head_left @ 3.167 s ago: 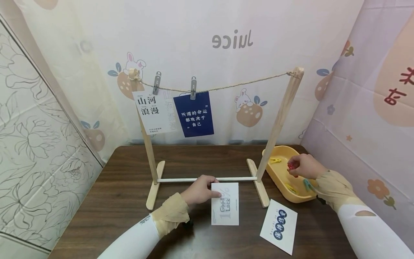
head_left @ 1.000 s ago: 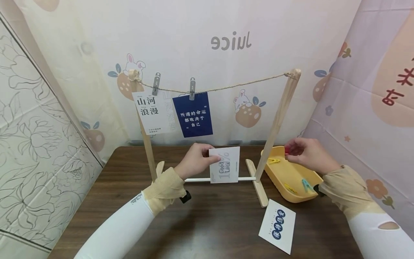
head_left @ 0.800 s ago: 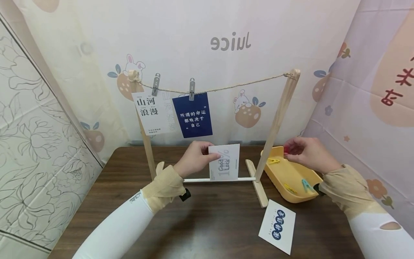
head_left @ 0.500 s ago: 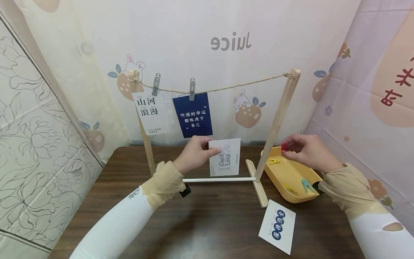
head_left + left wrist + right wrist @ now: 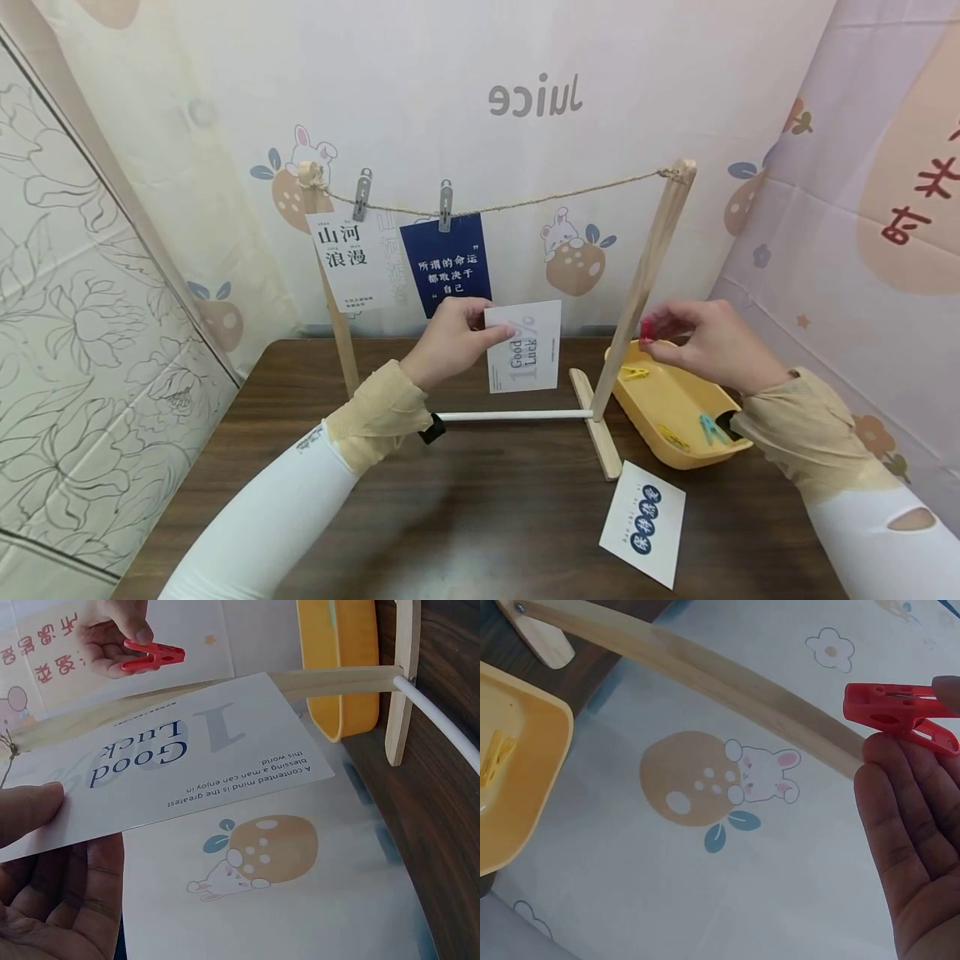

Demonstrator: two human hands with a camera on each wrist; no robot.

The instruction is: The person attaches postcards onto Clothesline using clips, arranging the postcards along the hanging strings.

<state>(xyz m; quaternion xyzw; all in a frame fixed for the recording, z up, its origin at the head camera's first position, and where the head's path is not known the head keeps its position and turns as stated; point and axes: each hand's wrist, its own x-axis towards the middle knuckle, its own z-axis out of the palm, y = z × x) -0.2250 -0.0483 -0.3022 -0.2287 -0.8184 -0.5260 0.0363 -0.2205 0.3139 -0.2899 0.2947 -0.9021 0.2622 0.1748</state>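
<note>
My left hand [image 5: 453, 342] pinches the left edge of a white "Good Luck" card [image 5: 532, 358], raised below the twine [image 5: 551, 198] and in front of the rack. In the left wrist view the thumb lies on top of the card [image 5: 150, 761]. My right hand [image 5: 708, 343], right of the rack's right post, holds a red clothespin [image 5: 647, 331] between thumb and fingers; the right wrist view shows the clothespin [image 5: 896, 709] resting on the fingertips. On the twine, grey clips hold a white card [image 5: 348, 267] and, beside it, a blue card [image 5: 444, 258], its lower part behind my left hand.
Below my right hand a yellow tray [image 5: 675, 400] contains yellow clothespins [image 5: 673, 437] and a teal one [image 5: 712, 429]. Another white card [image 5: 643, 525] lies on the table near the tray. The wooden right post [image 5: 645, 287] and white crossbar [image 5: 517, 415] stand between the hands.
My left hand has lifted the "Good Luck" card from the table to just below the blue card. My right hand has risen out of the tray with the red clothespin and moved slightly left.
</note>
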